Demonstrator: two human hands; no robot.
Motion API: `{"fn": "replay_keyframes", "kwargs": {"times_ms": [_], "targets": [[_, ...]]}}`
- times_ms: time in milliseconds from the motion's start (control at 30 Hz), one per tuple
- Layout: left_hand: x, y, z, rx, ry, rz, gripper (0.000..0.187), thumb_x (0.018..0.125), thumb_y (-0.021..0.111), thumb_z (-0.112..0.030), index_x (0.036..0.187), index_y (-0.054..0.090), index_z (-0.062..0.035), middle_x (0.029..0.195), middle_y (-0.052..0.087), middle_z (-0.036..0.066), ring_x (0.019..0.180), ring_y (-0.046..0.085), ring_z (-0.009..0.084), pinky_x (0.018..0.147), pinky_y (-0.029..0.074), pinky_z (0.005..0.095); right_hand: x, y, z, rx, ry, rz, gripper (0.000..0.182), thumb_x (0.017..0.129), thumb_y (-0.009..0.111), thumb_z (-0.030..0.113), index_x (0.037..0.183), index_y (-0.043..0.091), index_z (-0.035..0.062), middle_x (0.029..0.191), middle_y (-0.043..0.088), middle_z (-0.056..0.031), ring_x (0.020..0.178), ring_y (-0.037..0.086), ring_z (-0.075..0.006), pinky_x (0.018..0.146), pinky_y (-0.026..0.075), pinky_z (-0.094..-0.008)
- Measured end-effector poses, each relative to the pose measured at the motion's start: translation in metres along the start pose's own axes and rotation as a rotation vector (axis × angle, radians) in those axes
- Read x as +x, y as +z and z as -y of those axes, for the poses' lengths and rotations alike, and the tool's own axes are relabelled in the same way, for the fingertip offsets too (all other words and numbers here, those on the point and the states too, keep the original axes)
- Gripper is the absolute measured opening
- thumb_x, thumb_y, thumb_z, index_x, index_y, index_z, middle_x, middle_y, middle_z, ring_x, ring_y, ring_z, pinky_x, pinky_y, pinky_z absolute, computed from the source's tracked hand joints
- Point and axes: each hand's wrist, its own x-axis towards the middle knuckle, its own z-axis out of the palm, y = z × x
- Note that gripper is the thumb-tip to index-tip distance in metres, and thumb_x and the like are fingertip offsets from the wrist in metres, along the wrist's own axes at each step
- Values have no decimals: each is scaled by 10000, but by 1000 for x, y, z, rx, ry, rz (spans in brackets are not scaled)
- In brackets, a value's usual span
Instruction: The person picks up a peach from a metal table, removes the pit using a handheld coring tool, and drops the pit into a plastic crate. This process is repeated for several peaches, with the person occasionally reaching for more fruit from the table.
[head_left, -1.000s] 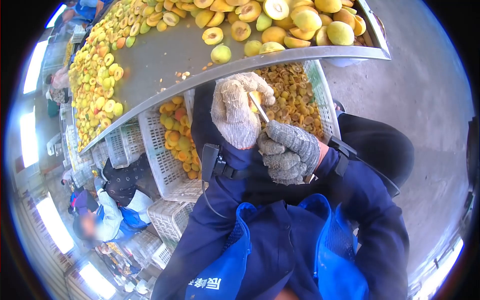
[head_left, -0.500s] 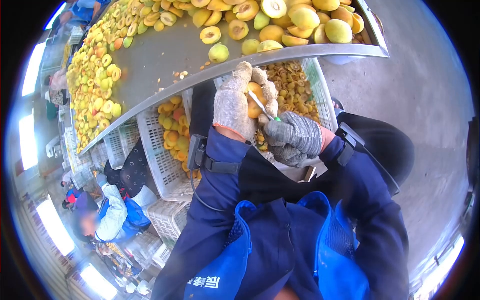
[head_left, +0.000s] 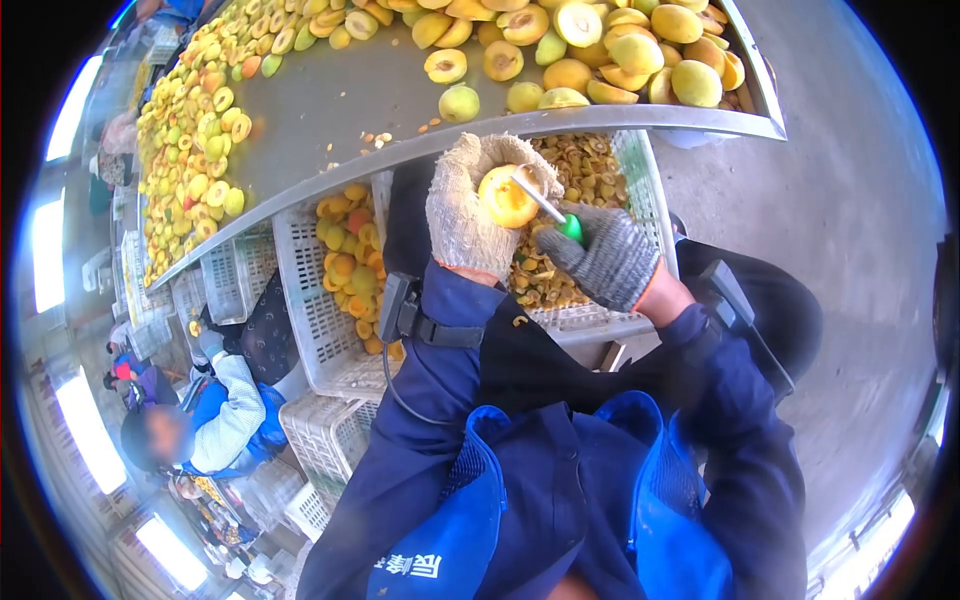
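Note:
My left hand [head_left: 472, 205], in a thick whitish glove, is wrapped round a halved yellow-orange fruit [head_left: 508, 197], its cut face up with a hollow in the middle. In a grey knit glove, my right hand [head_left: 605, 255] grips a small tool [head_left: 541, 196] with a green handle and a metal shaft. The shaft's tip touches the fruit's cut face. Both hands are just below the metal table's edge, above a crate [head_left: 655, 205] of small brownish-orange pieces.
Many halved fruits [head_left: 502, 62] lie on the metal table [head_left: 300, 120]. A white crate [head_left: 305, 300] of fruit halves stands to the left, with more crates [head_left: 325, 430] beyond. Another person [head_left: 235, 410] sits at the lower left. Grey floor [head_left: 850, 250] stretches along the right.
My left hand has opened up round the fruit, showing its hollowed cut face. My right hand has turned and moved slightly up and right, baring the green handle. The view has shifted slightly.

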Motion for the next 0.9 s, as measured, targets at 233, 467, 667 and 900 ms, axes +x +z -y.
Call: {"fn": "replay_keyframes", "kwargs": {"times_ms": [233,467,667,900], "targets": [[3,6,9,67,20,-176,506,1062,334,-434,969,600,-13,852,671,188,762,660,311,706,558,408,0,-12,-4,-503,-27,112,308,914,662,370,890,665,62,711,644,-209,684,648,-404,630,503,-489],[-4,13,5,336,129,-126,397,1068,371,-312,920,590,-16,801,646,144,714,642,231,655,537,326,-3,-16,-11,-412,-34,81,349,899,678,402,831,646,61,681,632,-194,645,630,-404,617,494,-492],[-33,-64,-106,2097,567,-305,295,878,671,-311,1059,701,-80,1007,717,148,903,693,331,831,540,426,-9,-32,-13,-333,23,-1,332,905,688,364,834,629,45,673,626,-195,656,632,-405,620,494,-487],[89,-24,-77,2124,164,-316,525,836,717,-441,1201,667,-66,1113,707,158,1023,688,296,908,522,348,3,-25,-1,-330,28,5,407,909,648,432,816,675,37,726,658,-226,721,660,-418,664,510,-510]]}}
